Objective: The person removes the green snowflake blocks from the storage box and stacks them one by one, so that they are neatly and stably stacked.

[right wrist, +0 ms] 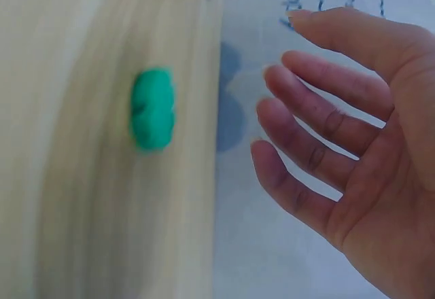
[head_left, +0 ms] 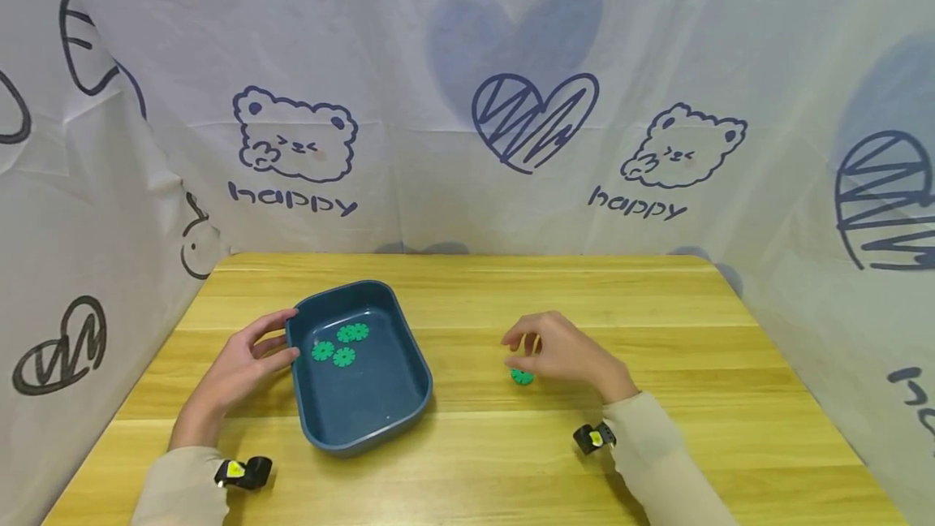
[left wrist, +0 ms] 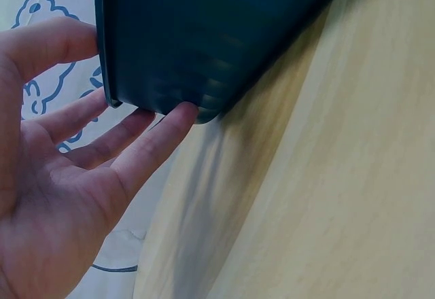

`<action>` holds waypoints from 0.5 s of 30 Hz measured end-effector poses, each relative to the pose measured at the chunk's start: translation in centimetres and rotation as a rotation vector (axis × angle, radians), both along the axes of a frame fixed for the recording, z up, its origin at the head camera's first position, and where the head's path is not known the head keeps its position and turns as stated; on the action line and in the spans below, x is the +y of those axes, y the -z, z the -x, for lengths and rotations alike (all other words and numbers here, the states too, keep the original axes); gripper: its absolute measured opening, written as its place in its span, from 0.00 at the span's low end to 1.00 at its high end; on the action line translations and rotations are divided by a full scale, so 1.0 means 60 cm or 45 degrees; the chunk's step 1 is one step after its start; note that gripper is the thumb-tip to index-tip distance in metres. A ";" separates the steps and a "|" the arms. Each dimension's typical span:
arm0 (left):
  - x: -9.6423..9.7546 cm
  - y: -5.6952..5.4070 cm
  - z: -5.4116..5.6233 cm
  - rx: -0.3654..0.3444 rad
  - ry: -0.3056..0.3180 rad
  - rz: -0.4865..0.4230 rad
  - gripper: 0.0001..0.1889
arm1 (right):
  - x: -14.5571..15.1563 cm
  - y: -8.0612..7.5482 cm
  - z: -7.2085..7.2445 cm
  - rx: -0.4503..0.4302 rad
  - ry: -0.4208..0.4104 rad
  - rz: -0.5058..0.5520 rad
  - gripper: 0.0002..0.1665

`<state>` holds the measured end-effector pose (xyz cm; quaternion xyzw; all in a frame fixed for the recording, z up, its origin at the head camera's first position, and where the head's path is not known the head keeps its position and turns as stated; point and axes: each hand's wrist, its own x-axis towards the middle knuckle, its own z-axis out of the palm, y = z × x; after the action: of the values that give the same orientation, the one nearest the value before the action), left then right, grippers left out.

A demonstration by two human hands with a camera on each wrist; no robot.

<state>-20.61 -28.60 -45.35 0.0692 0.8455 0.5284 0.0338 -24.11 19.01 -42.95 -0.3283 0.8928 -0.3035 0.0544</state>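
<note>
A dark blue rectangular bin stands on the left part of the table, with several green notched discs lying in it. My left hand is at the bin's left side. In the left wrist view, the fingers reach the outer wall of the bin and the thumb touches its rim. One more green disc lies on the table, right of the bin. My right hand hovers over that disc with loosely bent fingers. The right wrist view shows the hand apart from the disc, holding nothing.
The wooden table reaches back to a white cloth printed with hearts and bears. More cloth hangs on both sides. Each wrist wears a small black camera, such as the left camera beside the sleeve.
</note>
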 end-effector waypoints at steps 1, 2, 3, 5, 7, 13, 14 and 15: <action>0.000 0.000 0.000 0.001 0.000 -0.002 0.37 | -0.008 -0.005 0.001 -0.009 -0.027 0.013 0.15; 0.000 0.001 0.000 0.001 0.001 -0.005 0.37 | -0.017 -0.010 0.001 -0.015 -0.050 0.024 0.15; -0.001 0.001 0.000 0.003 0.000 -0.005 0.37 | -0.026 -0.015 0.002 -0.022 -0.069 0.032 0.14; -0.001 0.002 0.001 0.008 -0.001 -0.004 0.37 | -0.046 -0.025 0.004 -0.028 -0.102 0.046 0.13; -0.002 0.004 0.002 0.013 0.000 0.001 0.37 | -0.065 -0.034 0.006 -0.035 -0.129 0.054 0.13; -0.004 0.006 0.004 0.014 0.002 0.007 0.37 | -0.121 -0.049 0.014 -0.043 -0.216 0.065 0.14; -0.004 0.006 0.004 0.014 0.002 0.006 0.37 | -0.130 -0.052 0.016 -0.047 -0.231 0.061 0.14; -0.004 0.006 0.004 0.014 0.002 0.006 0.37 | -0.140 -0.055 0.018 -0.051 -0.242 0.056 0.14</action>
<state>-20.85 -28.84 -45.73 0.0727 0.8468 0.5261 0.0298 -25.18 10.63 -39.68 -0.4065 0.8494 -0.3232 0.0937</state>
